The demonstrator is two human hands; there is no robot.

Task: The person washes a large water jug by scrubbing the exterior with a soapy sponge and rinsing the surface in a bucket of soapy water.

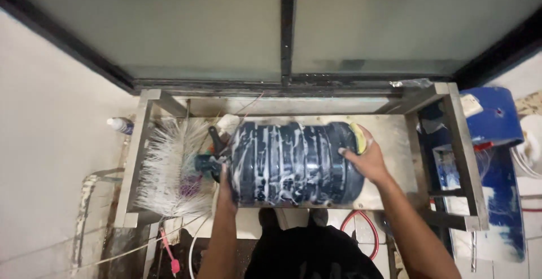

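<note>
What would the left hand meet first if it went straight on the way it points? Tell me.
Likely the dark brush hub beside the soapy blue water jug: the left hand points up along the jug's neck end, though depth is unclear.

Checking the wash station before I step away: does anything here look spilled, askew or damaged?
Nothing looks damaged. The big blue water jug lies on its side on the metal frame, streaked with white suds, between the left hand and right hand, which presses a yellow sponge.

A small white bottle with a blue label (pixel 119 125) lies at the frame's left.
</note>
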